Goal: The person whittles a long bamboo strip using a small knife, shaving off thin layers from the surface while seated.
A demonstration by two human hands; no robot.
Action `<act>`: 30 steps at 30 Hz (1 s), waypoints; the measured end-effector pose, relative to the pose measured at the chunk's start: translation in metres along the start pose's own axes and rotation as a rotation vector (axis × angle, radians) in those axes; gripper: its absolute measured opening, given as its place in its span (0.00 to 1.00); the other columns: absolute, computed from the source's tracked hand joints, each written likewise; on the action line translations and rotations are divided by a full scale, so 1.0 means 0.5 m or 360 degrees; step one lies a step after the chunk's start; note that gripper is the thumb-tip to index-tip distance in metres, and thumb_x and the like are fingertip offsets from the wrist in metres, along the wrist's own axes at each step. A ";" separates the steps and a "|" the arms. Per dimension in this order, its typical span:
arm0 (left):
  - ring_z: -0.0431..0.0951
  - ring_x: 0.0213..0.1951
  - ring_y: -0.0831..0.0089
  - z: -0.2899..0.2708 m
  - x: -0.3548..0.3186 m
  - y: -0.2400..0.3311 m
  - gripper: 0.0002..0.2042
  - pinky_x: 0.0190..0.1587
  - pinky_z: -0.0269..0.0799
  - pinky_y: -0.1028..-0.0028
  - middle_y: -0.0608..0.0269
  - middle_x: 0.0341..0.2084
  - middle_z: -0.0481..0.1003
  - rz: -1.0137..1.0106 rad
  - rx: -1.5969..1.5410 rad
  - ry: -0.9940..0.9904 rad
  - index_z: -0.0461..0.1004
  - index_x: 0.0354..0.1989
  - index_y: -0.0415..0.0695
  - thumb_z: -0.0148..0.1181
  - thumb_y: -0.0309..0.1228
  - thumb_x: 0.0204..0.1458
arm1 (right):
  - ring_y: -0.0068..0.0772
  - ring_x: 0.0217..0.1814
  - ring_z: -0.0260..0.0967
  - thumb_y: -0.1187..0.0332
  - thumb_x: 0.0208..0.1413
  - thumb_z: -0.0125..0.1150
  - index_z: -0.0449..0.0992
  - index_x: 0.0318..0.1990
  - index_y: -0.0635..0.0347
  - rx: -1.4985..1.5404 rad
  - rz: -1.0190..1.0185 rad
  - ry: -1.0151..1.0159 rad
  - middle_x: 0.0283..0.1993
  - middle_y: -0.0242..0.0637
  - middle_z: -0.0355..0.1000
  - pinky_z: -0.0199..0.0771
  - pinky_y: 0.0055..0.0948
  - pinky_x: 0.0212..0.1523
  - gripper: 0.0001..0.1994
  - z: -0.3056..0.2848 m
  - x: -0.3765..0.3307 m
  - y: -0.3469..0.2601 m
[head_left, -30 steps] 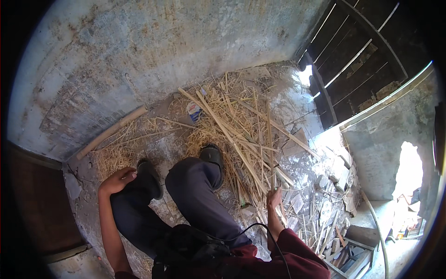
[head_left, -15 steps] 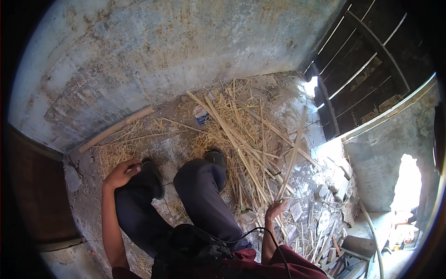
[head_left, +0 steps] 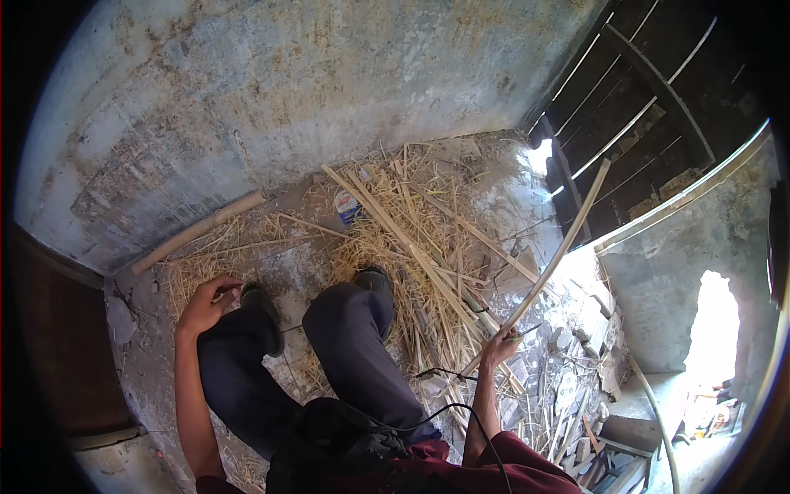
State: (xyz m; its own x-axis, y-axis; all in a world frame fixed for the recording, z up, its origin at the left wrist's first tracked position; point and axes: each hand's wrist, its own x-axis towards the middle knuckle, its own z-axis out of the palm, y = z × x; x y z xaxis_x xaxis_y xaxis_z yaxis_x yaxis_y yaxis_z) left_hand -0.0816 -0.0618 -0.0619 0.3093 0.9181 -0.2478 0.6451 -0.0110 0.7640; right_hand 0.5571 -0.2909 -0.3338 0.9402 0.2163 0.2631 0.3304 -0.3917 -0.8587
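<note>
My right hand [head_left: 499,347] grips one long pale bamboo strip [head_left: 553,262], which slants up and to the right from the hand toward the dark slatted door. My left hand [head_left: 206,303] rests curled on my left knee, its fingers closed around something small and dark that I cannot make out. Both legs in dark trousers stand on the floor, shoes at the edge of a heap of split bamboo strips and straw [head_left: 411,239].
A thick bamboo pole [head_left: 199,231] lies along the foot of the grey plaster wall. A small white and blue packet [head_left: 349,206] sits in the straw. Rubble and stone pieces [head_left: 576,362] lie at the right, beside the dark slatted door [head_left: 650,107].
My right hand has taken hold of a long strip from the heap and raised it so its far end points up to the right. The left hand stayed on the knee.
</note>
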 end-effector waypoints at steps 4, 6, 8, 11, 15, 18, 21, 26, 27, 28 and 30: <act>0.84 0.53 0.64 -0.002 -0.002 0.006 0.10 0.60 0.77 0.64 0.55 0.49 0.85 0.0013 0.0011 0.0014 0.80 0.55 0.38 0.63 0.27 0.69 | 0.40 0.46 0.77 0.72 0.72 0.58 0.70 0.55 0.71 0.0120 -0.0009 0.0024 0.46 0.49 0.78 0.76 0.38 0.46 0.12 0.020 0.001 -0.018; 0.84 0.53 0.64 0.003 -0.001 0.009 0.10 0.59 0.77 0.64 0.55 0.49 0.85 0.0015 0.0025 -0.0002 0.80 0.55 0.38 0.63 0.27 0.69 | 0.44 0.48 0.76 0.76 0.73 0.54 0.70 0.57 0.73 0.0078 -0.0086 0.0027 0.49 0.53 0.77 0.76 0.39 0.51 0.11 0.019 0.007 -0.021; 0.84 0.53 0.64 0.000 -0.010 0.007 0.11 0.59 0.78 0.64 0.55 0.49 0.85 -0.0007 0.0048 0.0010 0.80 0.55 0.38 0.63 0.27 0.69 | 0.45 0.49 0.76 0.76 0.73 0.54 0.70 0.57 0.73 0.0131 -0.0122 -0.0012 0.48 0.54 0.76 0.76 0.40 0.52 0.11 0.022 0.010 -0.061; 0.84 0.52 0.65 -0.001 -0.010 0.006 0.11 0.59 0.78 0.64 0.56 0.48 0.85 -0.0014 0.0080 0.0023 0.81 0.55 0.38 0.64 0.28 0.68 | 0.40 0.57 0.75 0.73 0.75 0.55 0.70 0.57 0.71 0.0125 -0.0213 -0.0069 0.54 0.50 0.75 0.76 0.35 0.54 0.10 0.022 0.041 -0.091; 0.84 0.52 0.65 0.000 -0.006 -0.002 0.11 0.58 0.78 0.64 0.56 0.48 0.85 0.0004 0.0060 0.0045 0.80 0.55 0.39 0.64 0.28 0.68 | 0.61 0.55 0.74 0.76 0.74 0.52 0.72 0.55 0.72 -0.0061 -0.0814 0.0097 0.53 0.57 0.75 0.72 0.52 0.57 0.09 0.042 0.081 -0.166; 0.84 0.51 0.66 0.002 0.005 -0.007 0.10 0.57 0.78 0.64 0.57 0.47 0.85 0.0153 -0.0004 0.0130 0.80 0.54 0.39 0.65 0.27 0.67 | 0.57 0.48 0.75 0.77 0.71 0.55 0.73 0.55 0.69 0.0112 -0.0821 -0.0109 0.48 0.54 0.75 0.74 0.46 0.52 0.09 0.063 0.096 -0.234; 0.84 0.51 0.62 -0.006 -0.008 0.023 0.11 0.56 0.77 0.63 0.56 0.47 0.83 0.0338 0.0014 0.0351 0.79 0.53 0.40 0.66 0.25 0.64 | 0.41 0.43 0.77 0.77 0.68 0.59 0.76 0.53 0.66 0.0214 -0.0708 -0.0438 0.46 0.46 0.78 0.76 0.37 0.46 0.09 0.057 0.074 -0.367; 0.77 0.58 0.46 0.000 -0.046 0.199 0.17 0.61 0.72 0.53 0.52 0.51 0.78 0.0810 0.0741 0.0932 0.80 0.52 0.44 0.69 0.20 0.54 | 0.30 0.39 0.74 0.79 0.60 0.64 0.70 0.46 0.63 0.0475 -0.0657 -0.1076 0.41 0.39 0.79 0.76 0.34 0.42 0.10 0.069 0.120 -0.505; 0.77 0.58 0.46 0.002 -0.057 0.227 0.17 0.61 0.72 0.53 0.52 0.51 0.78 0.0802 0.0760 0.0959 0.80 0.52 0.44 0.69 0.20 0.54 | 0.30 0.39 0.74 0.79 0.60 0.64 0.70 0.46 0.63 0.0505 -0.0668 -0.1089 0.41 0.39 0.79 0.76 0.34 0.42 0.10 0.077 0.122 -0.536; 0.76 0.60 0.48 0.005 -0.072 0.261 0.17 0.63 0.70 0.51 0.54 0.53 0.78 0.0887 0.0779 0.0994 0.80 0.54 0.45 0.70 0.23 0.55 | 0.28 0.40 0.75 0.80 0.59 0.64 0.69 0.46 0.62 0.0567 -0.0687 -0.1334 0.44 0.39 0.79 0.76 0.33 0.44 0.12 0.071 0.123 -0.578; 0.75 0.62 0.49 0.010 -0.096 0.324 0.17 0.65 0.69 0.49 0.55 0.55 0.77 0.0968 0.0808 0.1060 0.80 0.55 0.46 0.70 0.26 0.55 | 0.28 0.45 0.77 0.84 0.57 0.65 0.66 0.49 0.61 0.0627 -0.0791 -0.1793 0.49 0.41 0.81 0.78 0.32 0.48 0.17 0.080 0.142 -0.631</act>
State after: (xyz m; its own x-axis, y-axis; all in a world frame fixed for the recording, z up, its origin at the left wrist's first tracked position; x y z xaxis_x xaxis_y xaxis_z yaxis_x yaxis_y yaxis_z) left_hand 0.0115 -0.1096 0.0708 0.3317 0.7328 0.5942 0.7755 -0.5704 0.2705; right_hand 0.5163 -0.1160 -0.0616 0.0737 0.9676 0.2416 0.3948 0.1942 -0.8980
